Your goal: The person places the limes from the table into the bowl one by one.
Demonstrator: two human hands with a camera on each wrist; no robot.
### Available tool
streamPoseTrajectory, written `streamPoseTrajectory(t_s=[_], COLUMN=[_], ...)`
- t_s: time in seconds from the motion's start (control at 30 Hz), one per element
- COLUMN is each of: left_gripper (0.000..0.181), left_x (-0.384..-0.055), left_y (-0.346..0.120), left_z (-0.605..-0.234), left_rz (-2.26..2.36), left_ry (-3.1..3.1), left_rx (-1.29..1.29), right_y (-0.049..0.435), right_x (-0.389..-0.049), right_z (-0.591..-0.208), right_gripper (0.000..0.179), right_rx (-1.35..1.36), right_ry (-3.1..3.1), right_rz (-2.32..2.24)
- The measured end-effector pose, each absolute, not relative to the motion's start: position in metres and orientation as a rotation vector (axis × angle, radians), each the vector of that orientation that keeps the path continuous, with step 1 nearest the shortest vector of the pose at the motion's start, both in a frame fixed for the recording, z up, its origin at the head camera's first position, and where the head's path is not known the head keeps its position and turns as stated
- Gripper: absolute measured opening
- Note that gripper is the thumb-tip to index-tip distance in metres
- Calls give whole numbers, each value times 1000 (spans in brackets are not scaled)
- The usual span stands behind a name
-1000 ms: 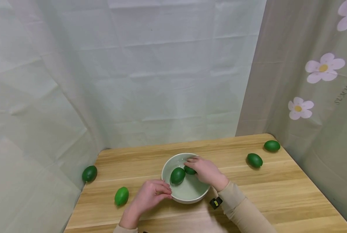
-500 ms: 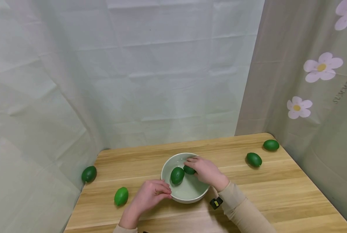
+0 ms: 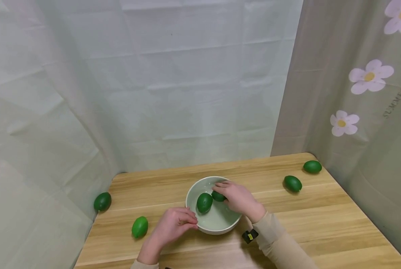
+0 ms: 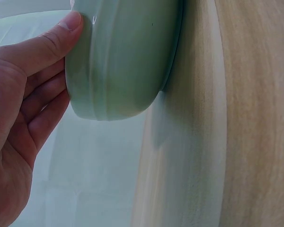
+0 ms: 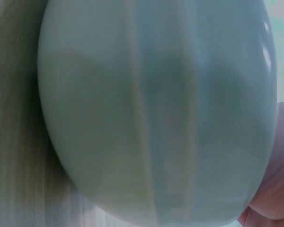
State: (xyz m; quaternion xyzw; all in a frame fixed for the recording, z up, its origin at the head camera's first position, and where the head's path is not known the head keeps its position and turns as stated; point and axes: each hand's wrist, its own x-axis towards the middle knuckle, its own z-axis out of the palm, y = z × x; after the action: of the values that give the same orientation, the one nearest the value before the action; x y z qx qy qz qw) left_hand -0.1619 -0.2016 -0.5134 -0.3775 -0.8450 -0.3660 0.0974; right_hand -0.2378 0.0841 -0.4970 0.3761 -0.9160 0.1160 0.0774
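A pale green bowl (image 3: pixel 217 223) stands on the table, and two dark green limes lie inside it. My left hand (image 3: pixel 175 225) pinches the bowl's near-left rim; in the left wrist view its thumb lies against the bowl's outer wall (image 4: pixel 118 61). Reaching over the right side, my right hand (image 3: pixel 239 198) has its fingers curled round one lime (image 3: pixel 218 196), which it partly covers. The other lime (image 3: pixel 204 203) sits beside that one, to its left. The bowl's side (image 5: pixel 156 113) fills most of the right wrist view, with only part of the hand (image 5: pixel 280 175) at the edge.
A bright green lime (image 3: pixel 140 227) lies left of the bowl, and a darker lime (image 3: pixel 102 201) rests at the table's left edge. Two more limes, one nearer (image 3: pixel 293 184) and one farther (image 3: pixel 312 167), lie at the back right. Curtains (image 3: pixel 193 93) surround the wooden table (image 3: pixel 321 224).
Both hands keep their places on the bowl and the lime. The head view has shifted very slightly; nothing else has visibly moved.
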Motion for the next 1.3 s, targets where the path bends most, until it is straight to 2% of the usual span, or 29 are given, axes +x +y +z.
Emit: streamPoseTrajectory(t_s=[0.7, 1.3], left_gripper=[13, 14], left_x=[-163, -162], left_y=[-202, -203], left_z=[-513, -515], left_rz=[-1077, -1060], left_ry=[-2511, -2505], left_rx=[-1111, -1098], right_y=[121, 163], right_x=[-211, -217], right_z=[-477, -474], right_gripper=[53, 46], right_rx=[956, 801], right_ry=[-2455, -2482], right_rz=[703, 763])
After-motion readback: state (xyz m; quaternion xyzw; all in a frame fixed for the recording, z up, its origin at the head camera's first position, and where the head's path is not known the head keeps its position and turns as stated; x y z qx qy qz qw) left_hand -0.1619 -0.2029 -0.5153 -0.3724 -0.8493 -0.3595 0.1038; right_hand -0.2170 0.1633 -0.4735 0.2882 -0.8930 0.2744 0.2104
